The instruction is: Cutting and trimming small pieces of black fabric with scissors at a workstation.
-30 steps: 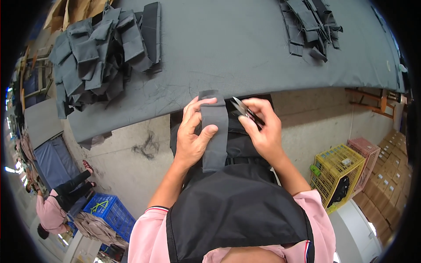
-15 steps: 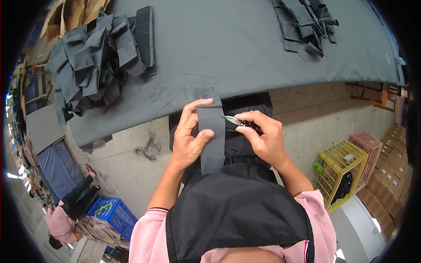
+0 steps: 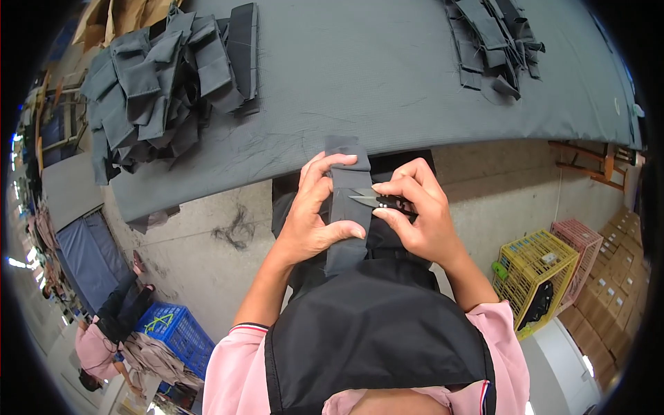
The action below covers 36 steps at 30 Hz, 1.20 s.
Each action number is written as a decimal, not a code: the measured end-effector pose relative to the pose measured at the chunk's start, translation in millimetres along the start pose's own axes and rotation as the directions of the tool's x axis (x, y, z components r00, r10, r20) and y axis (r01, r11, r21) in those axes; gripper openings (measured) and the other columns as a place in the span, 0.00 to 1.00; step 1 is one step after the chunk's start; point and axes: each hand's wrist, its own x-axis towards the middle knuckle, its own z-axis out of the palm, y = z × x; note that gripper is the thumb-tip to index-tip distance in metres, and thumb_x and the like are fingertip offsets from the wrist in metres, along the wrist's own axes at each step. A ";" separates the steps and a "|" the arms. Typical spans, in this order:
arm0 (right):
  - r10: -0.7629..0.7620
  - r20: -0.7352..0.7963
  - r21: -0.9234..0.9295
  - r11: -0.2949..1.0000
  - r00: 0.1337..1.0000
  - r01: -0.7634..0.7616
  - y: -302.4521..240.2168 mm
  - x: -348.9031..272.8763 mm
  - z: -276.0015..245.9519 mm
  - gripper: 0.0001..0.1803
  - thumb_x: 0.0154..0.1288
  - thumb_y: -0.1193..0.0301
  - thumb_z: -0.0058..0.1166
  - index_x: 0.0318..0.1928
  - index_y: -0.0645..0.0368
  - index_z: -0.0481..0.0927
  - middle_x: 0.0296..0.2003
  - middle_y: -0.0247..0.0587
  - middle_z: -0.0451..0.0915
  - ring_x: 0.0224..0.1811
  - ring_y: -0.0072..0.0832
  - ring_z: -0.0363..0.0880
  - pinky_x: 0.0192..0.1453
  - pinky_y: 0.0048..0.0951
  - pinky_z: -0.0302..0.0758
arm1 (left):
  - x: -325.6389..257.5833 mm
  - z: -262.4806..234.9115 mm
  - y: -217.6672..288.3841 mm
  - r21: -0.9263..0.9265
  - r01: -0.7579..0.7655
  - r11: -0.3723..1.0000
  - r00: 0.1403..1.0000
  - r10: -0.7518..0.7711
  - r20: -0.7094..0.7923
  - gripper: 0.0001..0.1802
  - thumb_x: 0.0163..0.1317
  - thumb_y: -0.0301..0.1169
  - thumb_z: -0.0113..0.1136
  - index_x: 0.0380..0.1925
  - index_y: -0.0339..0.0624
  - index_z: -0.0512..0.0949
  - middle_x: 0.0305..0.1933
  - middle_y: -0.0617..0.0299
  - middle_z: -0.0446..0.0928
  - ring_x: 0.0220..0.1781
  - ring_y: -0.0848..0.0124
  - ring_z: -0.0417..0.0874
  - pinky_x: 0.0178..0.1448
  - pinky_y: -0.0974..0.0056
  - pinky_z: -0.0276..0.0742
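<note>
Snips [image 3: 371, 200] have slid, in the head view, from the right edge of the grey fabric strip [image 3: 351, 180] to over its face, the right hand [image 3: 423, 213] closed round their handles. Left hand [image 3: 306, 220] pinches that strip near the bench [image 3: 304, 97], lengthwise away from the wearer, crosswise to the blades; its underside and the handle ends are hidden.

Pink short-sleeved shirt [image 3: 232, 370], striped red-white-dark cuff trim [image 3: 250, 326]; black apron [image 3: 380, 332] over chest; hands [image 3: 303, 225] bare.
</note>
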 end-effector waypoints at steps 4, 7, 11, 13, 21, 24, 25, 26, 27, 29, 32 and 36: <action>0.045 0.072 0.116 0.992 0.996 -0.053 2.5 5.3 3.8 0.16 0.46 0.78 0.65 0.39 0.62 0.81 0.31 0.40 0.69 0.31 0.27 0.69 0.34 0.25 0.70 | 0.2 -0.8 3.7 0.004 0.005 1.000 1.000 -0.006 0.026 0.38 0.35 0.54 0.74 0.39 0.35 0.75 0.63 0.54 0.65 0.67 0.51 0.57 0.71 0.45 0.49; 0.095 0.097 0.092 0.990 0.991 -0.104 0.8 7.6 6.2 0.15 0.46 0.78 0.65 0.38 0.61 0.81 0.31 0.39 0.70 0.31 0.27 0.68 0.36 0.27 0.70 | -0.9 -3.3 4.8 0.046 0.020 0.999 0.999 -0.022 0.046 0.38 0.34 0.55 0.74 0.35 0.34 0.73 0.64 0.53 0.63 0.68 0.50 0.56 0.71 0.46 0.49; -0.034 0.023 0.067 0.997 0.999 0.032 5.5 7.7 11.7 0.13 0.46 0.80 0.64 0.37 0.62 0.82 0.27 0.35 0.68 0.29 0.24 0.67 0.33 0.23 0.70 | -3.2 -4.8 3.3 0.074 -0.006 0.997 0.998 0.002 0.062 0.39 0.34 0.57 0.74 0.29 0.34 0.67 0.64 0.51 0.62 0.68 0.49 0.55 0.70 0.46 0.49; -0.038 0.012 0.040 0.998 0.999 0.038 4.0 6.3 12.3 0.13 0.46 0.80 0.63 0.36 0.62 0.82 0.26 0.34 0.67 0.29 0.23 0.67 0.32 0.21 0.70 | -4.1 -4.5 3.7 0.063 0.003 0.998 0.998 -0.007 0.066 0.39 0.33 0.58 0.74 0.27 0.35 0.65 0.64 0.50 0.61 0.68 0.49 0.55 0.70 0.46 0.50; 0.168 -0.137 0.281 0.952 0.976 -0.124 -4.0 -11.4 10.5 0.19 0.46 0.81 0.64 0.43 0.61 0.78 0.34 0.33 0.67 0.28 0.17 0.65 0.31 0.17 0.65 | 17.1 -5.9 9.9 -0.320 0.157 0.934 0.861 -0.288 -0.419 0.10 0.59 0.30 0.58 0.28 0.32 0.73 0.59 0.56 0.67 0.39 0.78 0.70 0.42 0.72 0.68; -0.189 -0.136 0.075 0.977 0.973 0.200 -14.9 -13.5 9.4 0.23 0.40 0.82 0.68 0.41 0.56 0.81 0.24 0.30 0.66 0.21 0.20 0.59 0.24 0.19 0.59 | 37.1 -14.3 -5.6 -0.467 0.131 0.874 0.758 -0.392 -0.521 0.17 0.67 0.30 0.51 0.18 0.36 0.65 0.56 0.58 0.70 0.34 0.82 0.66 0.36 0.74 0.63; -0.227 -0.127 0.066 0.970 0.966 0.236 -17.4 -11.5 14.5 0.24 0.39 0.83 0.67 0.43 0.56 0.81 0.23 0.30 0.65 0.20 0.22 0.60 0.24 0.21 0.62 | 40.3 -12.8 -5.2 -0.467 0.126 0.875 0.761 -0.387 -0.520 0.17 0.67 0.30 0.51 0.18 0.36 0.65 0.56 0.58 0.70 0.34 0.82 0.66 0.36 0.74 0.63; -0.264 -0.117 0.057 0.961 0.957 0.272 -19.4 -9.4 19.8 0.25 0.39 0.84 0.67 0.44 0.56 0.81 0.22 0.31 0.65 0.19 0.23 0.61 0.25 0.23 0.64 | 43.8 -9.5 -4.3 -0.438 0.102 0.893 0.771 -0.349 -0.533 0.19 0.68 0.31 0.51 0.17 0.36 0.64 0.55 0.59 0.71 0.36 0.81 0.66 0.37 0.74 0.63; -0.288 -0.086 0.015 0.957 0.954 0.291 -19.5 -5.2 23.2 0.28 0.37 0.84 0.66 0.46 0.56 0.81 0.22 0.33 0.65 0.18 0.25 0.64 0.25 0.26 0.68 | 47.0 -7.1 -3.8 -0.409 0.077 0.909 0.779 -0.311 -0.544 0.21 0.69 0.33 0.50 0.16 0.37 0.63 0.54 0.59 0.71 0.37 0.81 0.65 0.39 0.74 0.63; -0.345 -0.097 -0.107 0.936 0.933 0.335 -5.3 -1.0 35.7 0.23 0.41 0.78 0.70 0.43 0.54 0.82 0.20 0.32 0.62 0.19 0.25 0.64 0.23 0.26 0.65 | 49.3 -5.9 -2.8 -0.510 0.137 0.849 0.769 -0.416 -0.486 0.21 0.69 0.34 0.50 0.17 0.36 0.65 0.53 0.60 0.71 0.39 0.81 0.65 0.41 0.74 0.62; -0.457 -0.113 -0.212 0.879 0.883 0.428 0.1 2.5 35.0 0.24 0.40 0.77 0.69 0.43 0.55 0.82 0.20 0.31 0.62 0.18 0.24 0.65 0.21 0.26 0.65 | 51.1 -6.5 -3.2 -0.645 0.209 0.735 0.736 -0.553 -0.391 0.18 0.70 0.36 0.50 0.25 0.33 0.75 0.53 0.64 0.71 0.42 0.81 0.65 0.47 0.73 0.63; -0.591 -0.102 -0.239 0.795 0.800 0.557 1.7 7.3 35.0 0.23 0.41 0.75 0.68 0.44 0.56 0.82 0.20 0.30 0.63 0.17 0.22 0.66 0.17 0.26 0.61 | 48.2 -7.6 -11.4 -0.722 0.239 0.650 0.745 -0.599 -0.292 0.18 0.70 0.37 0.50 0.37 0.31 0.79 0.52 0.65 0.71 0.46 0.80 0.68 0.53 0.73 0.63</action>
